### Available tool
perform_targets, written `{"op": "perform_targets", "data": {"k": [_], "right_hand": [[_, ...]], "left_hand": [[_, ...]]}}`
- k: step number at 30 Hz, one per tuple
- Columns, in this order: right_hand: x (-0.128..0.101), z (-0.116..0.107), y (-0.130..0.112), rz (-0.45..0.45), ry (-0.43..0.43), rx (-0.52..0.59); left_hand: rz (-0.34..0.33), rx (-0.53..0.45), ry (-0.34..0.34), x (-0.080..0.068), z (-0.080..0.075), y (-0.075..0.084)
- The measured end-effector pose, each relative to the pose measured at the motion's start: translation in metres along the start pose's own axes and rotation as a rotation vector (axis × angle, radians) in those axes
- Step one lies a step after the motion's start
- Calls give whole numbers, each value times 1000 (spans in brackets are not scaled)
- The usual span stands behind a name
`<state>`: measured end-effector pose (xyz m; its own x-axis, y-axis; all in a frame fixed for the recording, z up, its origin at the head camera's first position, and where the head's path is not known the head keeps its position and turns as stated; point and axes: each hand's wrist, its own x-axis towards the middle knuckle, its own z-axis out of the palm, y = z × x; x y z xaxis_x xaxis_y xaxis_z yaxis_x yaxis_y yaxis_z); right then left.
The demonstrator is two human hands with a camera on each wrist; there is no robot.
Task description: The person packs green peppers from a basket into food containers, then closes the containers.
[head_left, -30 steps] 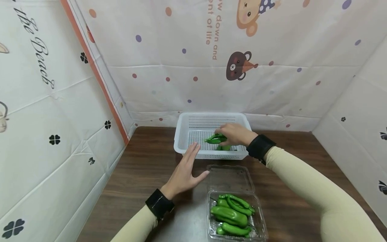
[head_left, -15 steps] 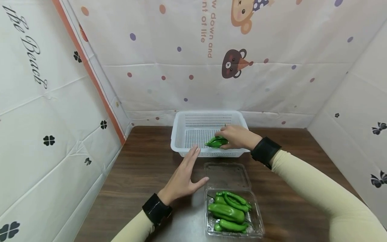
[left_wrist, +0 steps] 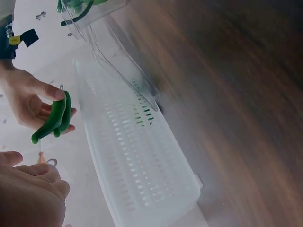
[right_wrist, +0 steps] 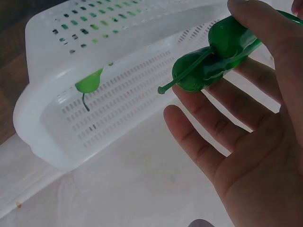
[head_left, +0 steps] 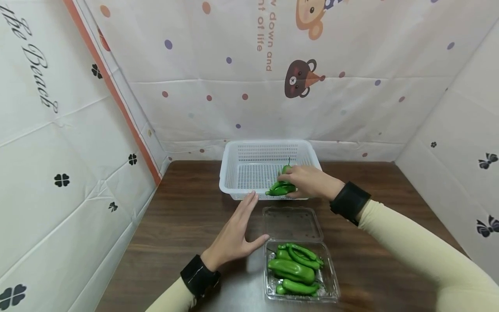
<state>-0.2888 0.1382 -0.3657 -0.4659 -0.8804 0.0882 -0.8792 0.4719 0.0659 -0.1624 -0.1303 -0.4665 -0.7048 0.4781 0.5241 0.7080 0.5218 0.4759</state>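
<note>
Green chili peppers (head_left: 282,190) lie crosswise in my right hand (head_left: 312,180), above the near right part of the white basket (head_left: 224,173).
Working from near to far, I have the open clear clamshell (head_left: 332,286) at lower centre on the desk (head_left: 175,242), green peppers (head_left: 291,271) in its tray. Left of it, my left hand (head_left: 231,238) has straight fingers with the thumb spread away, holding nothing; its fingertips sit at the basket's near rim, contact unclear. Past them, my right fingers are pinched on at least two chilies, their long axis nearly parallel to that rim, ends pointing left. The left wrist view puts them above the rim, apart from it, so I judge the opening to be below them. The right hand is plainly the nearer one. A lone green pepper (right_wrist: 90,84) shows inside the basket, left in the right wrist view.
</note>
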Motion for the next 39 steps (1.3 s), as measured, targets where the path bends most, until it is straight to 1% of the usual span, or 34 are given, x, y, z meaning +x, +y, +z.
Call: {"op": "perform_targets", "data": {"k": [4,9,15,24,28,33,39], "right_hand": [[-6,0,-5,-4,-7,5],[-14,2,-10,-24,7,14],[-23,0,-20,-16,16,41],[-35,1,-33,-52,31,7],[-40,2,-40,-44,28,-12],[-47,2,-49,-29,17,-9],[-54,7,-57,-58,37,-13]], "left_hand": [[4,-15,-1,-2,0,4],[16,-38,-8,-5,0,10],[32,-52,-20,-9,0,14],[16,-66,-40,-18,2,20],[19,-82,-47,-21,2,23],[22,-81,-48,-25,3,26],[43,-99,-40,-29,6,29]]}}
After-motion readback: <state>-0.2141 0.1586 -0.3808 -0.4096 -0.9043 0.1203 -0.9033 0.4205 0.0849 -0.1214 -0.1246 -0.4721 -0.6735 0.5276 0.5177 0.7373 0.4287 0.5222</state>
